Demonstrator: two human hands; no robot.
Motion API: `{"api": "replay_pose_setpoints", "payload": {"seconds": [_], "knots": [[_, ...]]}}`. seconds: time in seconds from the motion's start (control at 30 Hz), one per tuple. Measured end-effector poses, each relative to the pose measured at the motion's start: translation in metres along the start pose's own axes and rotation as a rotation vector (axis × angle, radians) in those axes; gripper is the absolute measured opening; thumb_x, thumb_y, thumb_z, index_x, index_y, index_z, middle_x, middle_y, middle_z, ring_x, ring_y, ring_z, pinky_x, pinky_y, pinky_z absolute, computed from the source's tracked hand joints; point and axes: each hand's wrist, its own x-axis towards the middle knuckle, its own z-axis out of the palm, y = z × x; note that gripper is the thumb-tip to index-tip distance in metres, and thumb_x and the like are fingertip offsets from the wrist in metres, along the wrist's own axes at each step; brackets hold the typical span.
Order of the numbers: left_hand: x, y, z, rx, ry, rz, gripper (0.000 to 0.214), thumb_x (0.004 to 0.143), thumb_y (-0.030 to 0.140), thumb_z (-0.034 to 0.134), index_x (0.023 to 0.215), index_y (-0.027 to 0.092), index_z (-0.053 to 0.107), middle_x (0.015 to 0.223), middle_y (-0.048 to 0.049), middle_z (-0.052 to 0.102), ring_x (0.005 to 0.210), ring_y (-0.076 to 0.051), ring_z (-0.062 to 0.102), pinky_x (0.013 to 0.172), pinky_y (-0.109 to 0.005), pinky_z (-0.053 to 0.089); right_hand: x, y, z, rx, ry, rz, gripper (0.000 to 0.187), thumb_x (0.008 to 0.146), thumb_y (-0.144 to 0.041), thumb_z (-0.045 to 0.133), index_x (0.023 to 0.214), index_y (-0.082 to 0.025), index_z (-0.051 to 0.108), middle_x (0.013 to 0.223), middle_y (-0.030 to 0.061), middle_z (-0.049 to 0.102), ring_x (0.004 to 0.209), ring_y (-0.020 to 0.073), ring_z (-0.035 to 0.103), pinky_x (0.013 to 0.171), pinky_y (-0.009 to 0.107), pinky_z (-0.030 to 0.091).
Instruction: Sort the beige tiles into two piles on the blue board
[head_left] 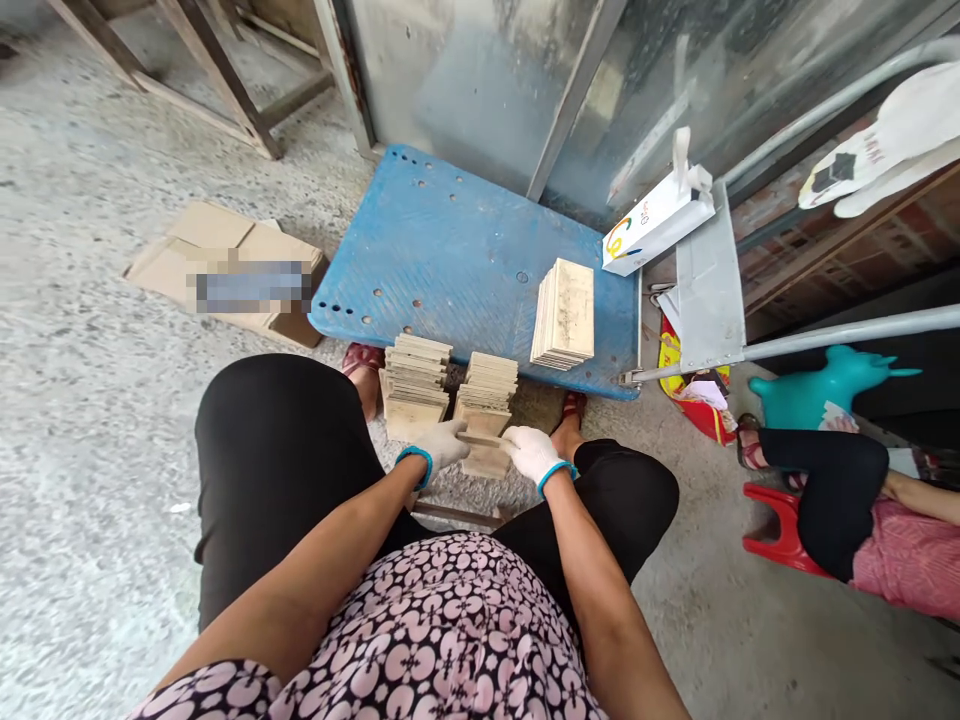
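Between my gloved hands is a thin wooden board (481,439), seen nearly edge-on. My left hand (442,445) grips its left end and my right hand (531,452) its right end, both in white gloves with blue cuffs. Just beyond my hands, a right row of leaning wooden boards (491,380) stands on the floor, with some lying flatter at its near end. Beside it is a left row of similar boards (416,370), close to my left hand. A neat stack of boards (566,310) sits on the blue platform (465,250).
A white paper bag (652,225) stands at the platform's right end by a metal handle frame (847,330). Flattened cardboard (232,240) lies left. At right, another person (847,510) sits near a red stool (780,520) and a turquoise toy animal (817,390).
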Motion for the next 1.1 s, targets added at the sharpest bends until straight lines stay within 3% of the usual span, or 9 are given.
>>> {"api": "replay_pose_setpoints", "payload": {"seconds": [0.07, 0.17, 0.3, 0.47, 0.57, 0.7, 0.77, 0.93, 1.1], "knots": [[-0.005, 0.004, 0.003, -0.039, -0.048, 0.036, 0.034, 0.089, 0.039, 0.063, 0.112, 0.015, 0.063, 0.114, -0.0067, 0.063, 0.101, -0.026, 0.062, 0.085, -0.040, 0.053, -0.012, 0.004, -0.018, 0.018, 0.039, -0.005, 0.023, 0.092, -0.031, 0.049, 0.102, -0.021, 0.067, 0.106, 0.0070, 0.069, 0.101, 0.0211, 0.061, 0.079, 0.027, 0.040], [-0.009, 0.011, 0.009, -0.084, -0.110, 0.106, 0.032, 0.076, 0.035, 0.070, 0.102, 0.017, 0.070, 0.104, -0.0049, 0.071, 0.100, -0.028, 0.064, 0.087, -0.036, 0.051, -0.029, 0.012, -0.042, 0.146, 0.128, -0.001, 0.017, 0.087, -0.026, 0.053, 0.093, -0.021, 0.068, 0.096, 0.0044, 0.070, 0.092, 0.0192, 0.062, 0.073, 0.025, 0.039], [-0.008, 0.017, 0.010, -0.348, -0.194, 0.241, 0.046, 0.061, 0.038, 0.069, 0.102, 0.016, 0.072, 0.105, -0.0068, 0.073, 0.110, -0.032, 0.061, 0.099, -0.038, 0.044, -0.043, 0.025, -0.064, 0.378, 0.248, 0.007, 0.012, 0.077, -0.018, 0.054, 0.076, -0.019, 0.065, 0.074, 0.0002, 0.066, 0.074, 0.0158, 0.059, 0.066, 0.023, 0.039], [-0.003, 0.019, 0.005, -0.544, -0.134, 0.259, 0.052, 0.059, 0.053, 0.074, 0.095, 0.016, 0.073, 0.106, -0.0090, 0.073, 0.117, -0.033, 0.057, 0.104, -0.040, 0.040, -0.048, 0.035, -0.084, 0.687, 0.306, -0.054, 0.010, 0.071, -0.022, 0.052, 0.071, -0.018, 0.061, 0.062, -0.0019, 0.060, 0.062, 0.0144, 0.057, 0.063, 0.024, 0.043], [0.001, 0.019, 0.005, -0.577, -0.123, 0.265, 0.048, 0.064, 0.056, 0.073, 0.092, 0.016, 0.072, 0.100, -0.0079, 0.073, 0.106, -0.030, 0.061, 0.095, -0.036, 0.043, -0.047, 0.034, -0.096, 0.862, 0.313, -0.037, 0.014, 0.069, -0.031, 0.055, 0.072, -0.018, 0.061, 0.060, -0.0019, 0.058, 0.058, 0.0148, 0.058, 0.059, 0.025, 0.045], [0.007, 0.017, 0.007, -0.625, -0.117, 0.256, 0.042, 0.066, 0.057, 0.071, 0.075, 0.016, 0.066, 0.075, -0.0029, 0.068, 0.072, -0.020, 0.059, 0.069, -0.029, 0.043, -0.041, 0.030, -0.111, 0.929, 0.299, -0.013, 0.021, 0.066, -0.038, 0.060, 0.071, -0.018, 0.060, 0.061, -0.0015, 0.058, 0.055, 0.0142, 0.059, 0.057, 0.026, 0.048], [0.009, 0.016, 0.008, -0.640, -0.113, 0.248, 0.042, 0.066, 0.057, 0.071, 0.069, 0.017, 0.062, 0.067, -0.0008, 0.063, 0.065, -0.017, 0.055, 0.063, -0.027, 0.040, -0.034, 0.028, -0.115, 0.914, 0.292, -0.005, 0.022, 0.066, -0.039, 0.061, 0.072, -0.018, 0.061, 0.062, -0.0012, 0.058, 0.054, 0.0138, 0.058, 0.056, 0.026, 0.049], [0.013, 0.013, 0.009, -0.698, -0.094, 0.225, 0.041, 0.068, 0.057, 0.069, 0.067, 0.018, 0.057, 0.065, 0.0005, 0.060, 0.061, -0.015, 0.052, 0.059, -0.025, 0.039, -0.010, 0.023, -0.122, 0.892, 0.334, 0.022, 0.024, 0.066, -0.041, 0.061, 0.071, -0.017, 0.062, 0.061, -0.0008, 0.057, 0.051, 0.0134, 0.056, 0.052, 0.026, 0.049], [0.011, 0.020, 0.006, -0.793, 0.063, 0.160, 0.039, 0.066, 0.055, 0.069, 0.072, 0.017, 0.060, 0.071, -0.0006, 0.063, 0.065, -0.017, 0.054, 0.063, -0.027, 0.043, 0.020, 0.013, -0.128, 0.953, 0.348, 0.053, 0.029, 0.065, -0.042, 0.065, 0.076, -0.016, 0.066, 0.063, 0.0000, 0.060, 0.052, 0.0120, 0.055, 0.052, 0.025, 0.049]]}}
